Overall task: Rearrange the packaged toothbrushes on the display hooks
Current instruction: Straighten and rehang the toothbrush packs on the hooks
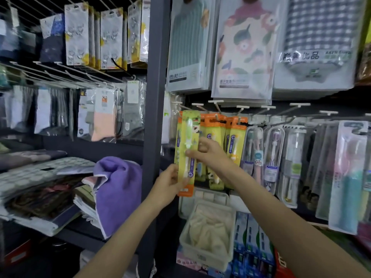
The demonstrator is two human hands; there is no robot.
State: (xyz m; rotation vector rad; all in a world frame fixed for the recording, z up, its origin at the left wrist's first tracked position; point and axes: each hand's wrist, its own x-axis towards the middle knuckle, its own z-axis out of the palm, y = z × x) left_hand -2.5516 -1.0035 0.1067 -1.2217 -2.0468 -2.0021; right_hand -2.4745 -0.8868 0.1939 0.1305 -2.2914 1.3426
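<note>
A yellow-green packaged toothbrush (187, 137) with an orange bottom edge stands upright in front of the leftmost display hook (181, 106). My left hand (167, 184) grips its lower end. My right hand (208, 152) pinches the pack at its middle, thumb on the front. Behind it hang more yellow-and-orange toothbrush packs (233, 135) on neighbouring white hooks. To the right hang clear-cased toothbrushes (274, 153) and taller packs (349, 177). The top hole of the held pack is hidden by blur.
A dark metal upright post (153, 97) stands just left of the hooks. Packaged towels (243, 49) hang above. A white basket (208, 231) of cloth and boxed goods sit below. Folded fabrics and a purple towel (118, 189) fill the left shelf.
</note>
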